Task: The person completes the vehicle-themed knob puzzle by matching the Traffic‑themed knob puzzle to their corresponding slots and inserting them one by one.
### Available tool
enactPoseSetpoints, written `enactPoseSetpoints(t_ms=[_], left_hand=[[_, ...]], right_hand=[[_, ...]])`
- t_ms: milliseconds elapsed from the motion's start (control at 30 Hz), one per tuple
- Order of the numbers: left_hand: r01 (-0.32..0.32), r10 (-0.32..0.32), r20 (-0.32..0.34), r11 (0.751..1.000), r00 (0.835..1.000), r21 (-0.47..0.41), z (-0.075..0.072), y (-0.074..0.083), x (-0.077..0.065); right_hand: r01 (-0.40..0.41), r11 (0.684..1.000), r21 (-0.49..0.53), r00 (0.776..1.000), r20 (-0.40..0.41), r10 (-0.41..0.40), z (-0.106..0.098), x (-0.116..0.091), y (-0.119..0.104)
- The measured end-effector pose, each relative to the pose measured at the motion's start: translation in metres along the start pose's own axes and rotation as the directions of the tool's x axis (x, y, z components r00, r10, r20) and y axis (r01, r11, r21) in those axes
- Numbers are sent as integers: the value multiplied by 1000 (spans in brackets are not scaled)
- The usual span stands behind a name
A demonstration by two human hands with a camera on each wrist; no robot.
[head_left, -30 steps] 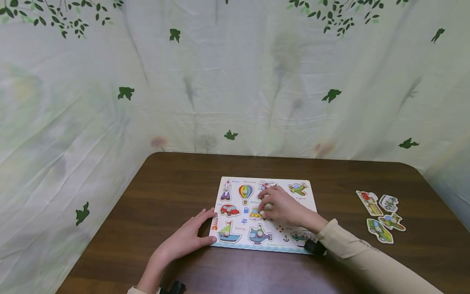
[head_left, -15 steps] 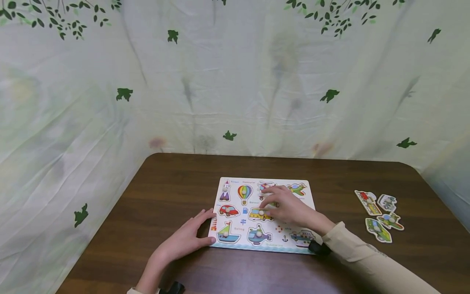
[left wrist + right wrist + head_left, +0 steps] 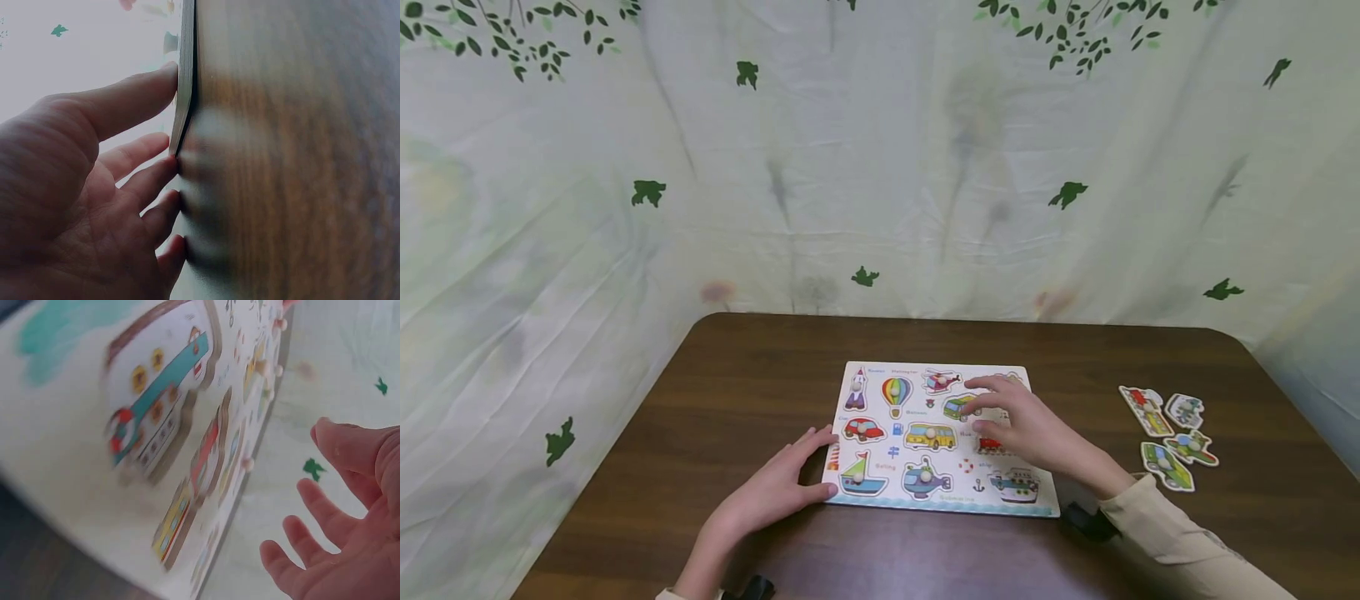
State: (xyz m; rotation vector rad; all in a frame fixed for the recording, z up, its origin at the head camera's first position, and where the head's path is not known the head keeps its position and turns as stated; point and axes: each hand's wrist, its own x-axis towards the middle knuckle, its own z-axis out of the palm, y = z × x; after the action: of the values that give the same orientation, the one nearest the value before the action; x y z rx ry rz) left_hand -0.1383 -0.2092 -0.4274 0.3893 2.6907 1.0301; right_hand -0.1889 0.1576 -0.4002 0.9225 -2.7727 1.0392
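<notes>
A white puzzle board [image 3: 880, 500] with knobbed vehicle pieces lies on the table in the head view. My left hand [image 3: 778, 483] touches its left edge, thumb near the lower corner and fingers stretched along the side. Over the board's right part hovers my right hand [image 3: 1026, 421], fingers spread and holding nothing. Beside its fingertips are the yellow bus [image 3: 931, 436] and a green vehicle [image 3: 957, 407], both in the board. The ship picture [image 3: 159, 394] and red train [image 3: 989, 446] are under or near the right hand, which partly hides the train and the plane.
To the right of the board, several loose pieces lie together: a long red-and-yellow piece [image 3: 1146, 411], a grey one [image 3: 1185, 411], a plane-like one [image 3: 1193, 447] and a green car-like one [image 3: 1167, 467]. A patterned curtain [image 3: 880, 167] hangs behind the brown table [image 3: 760, 367].
My right hand has come away from the yellow bus and moved right, its fingers opening. The bus, helicopter and green vehicle are uncovered. My left hand stays at the board's edge.
</notes>
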Motion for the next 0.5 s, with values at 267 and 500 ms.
enactPoseSetpoints(t_ms=[267, 500], left_hand=[[5, -5, 4, 1000, 1000, 1, -2, 0, 0], [7, -7, 3, 1000, 1000, 4, -2, 1, 0]], right_hand=[[-2, 1000, -23, 999, -50, 1, -13, -19, 7], [-23, 999, -47, 998, -55, 20, -22, -32, 11]])
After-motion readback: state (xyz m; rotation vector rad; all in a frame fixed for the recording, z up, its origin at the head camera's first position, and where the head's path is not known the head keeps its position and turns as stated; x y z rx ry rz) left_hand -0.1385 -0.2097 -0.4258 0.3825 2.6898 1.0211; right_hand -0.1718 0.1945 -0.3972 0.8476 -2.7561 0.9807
